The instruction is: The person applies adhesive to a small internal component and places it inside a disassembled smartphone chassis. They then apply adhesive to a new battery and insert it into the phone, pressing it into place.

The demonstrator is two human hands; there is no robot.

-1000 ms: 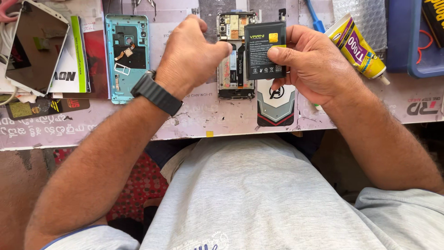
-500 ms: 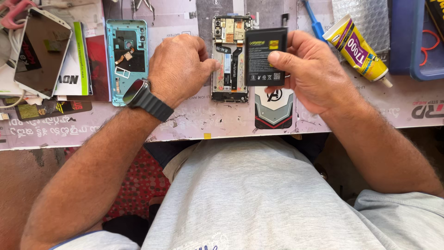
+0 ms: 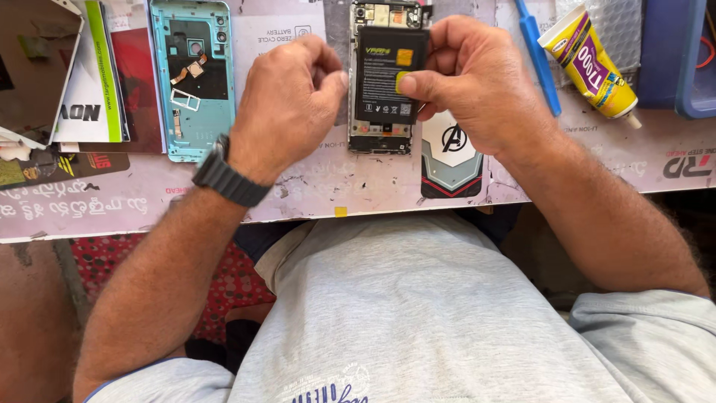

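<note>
Right hand (image 3: 477, 82) pinches one black battery (image 3: 389, 75) by its right edge, thumb on the face, fingers behind. Battery sits over the one opened phone (image 3: 380, 134), covering most of its middle; circuit board shows above and below it. Can't tell if the battery is fully seated or just held above the frame. Left hand (image 3: 287, 104) is curled at the phone's left edge, fingertips against the frame, grasping nothing separate that I can see. One black watch (image 3: 230, 177) on the left wrist.

Further out on the worktop (image 3: 335, 190): one teal back cover (image 3: 192, 82) left of the left hand, inside up. One yellow glue tube (image 3: 589, 63) to the right, well apart. One blue pry tool (image 3: 538, 52) between right hand and tube. One phone case (image 3: 451, 160) partly under the right hand.
</note>
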